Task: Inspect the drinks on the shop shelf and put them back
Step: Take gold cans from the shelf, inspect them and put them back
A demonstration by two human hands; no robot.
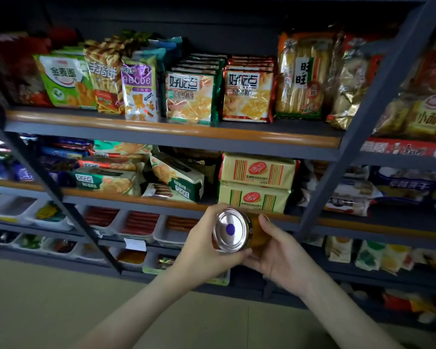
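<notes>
- Dark metal shop shelves [176,141] stacked with snack packets fill the background.
- Left hand [207,250] and right hand [280,258] both grip an amber drink jar [239,231], silver lid towards the camera.

Hands: 2, lower centre: left hand [199,250], right hand [280,258]. Can [230,230]: 1, held by both. Slanted grey uprights: 2: left upright [48,182], right upright [363,117]. Yellow cracker packs [258,170]: 2, stacked, centre right. Upper shelf, centre: green-trimmed biscuit row [190,96] 1, red-trimmed biscuit row [248,96] 1; packs behind each front overlap too much to count. Purple bag [139,93]: 1. Trays of red sticks [139,222]: 3, left of hands. Lower-left trays and far-right bags: blurred, uncounted.
</notes>
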